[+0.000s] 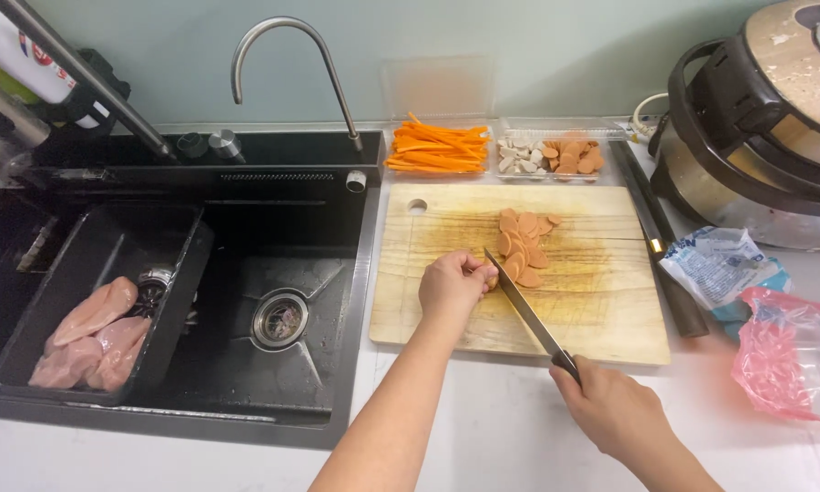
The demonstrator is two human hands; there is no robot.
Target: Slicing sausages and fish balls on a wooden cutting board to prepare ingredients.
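Step in hand, as judged from the scene: slicing a sausage into rounds on the wooden cutting board (601, 319). The left hand (451, 287) is closed in a pinch on the remaining sausage piece (492, 279), near the board's centre. The right hand (610, 410), off the board's near edge, is closed around the handle of the knife (524, 305); the blade angles across the board and touches the held piece. The cut slices (522, 244) lie piled just beyond the blade, toward the board's far edge. The next cut calls for curled fingertips kept clear of the edge, since little sausage remains. Behind the board sit a tray of carrot strips (437, 148) and a tray of cut pieces (551, 157)
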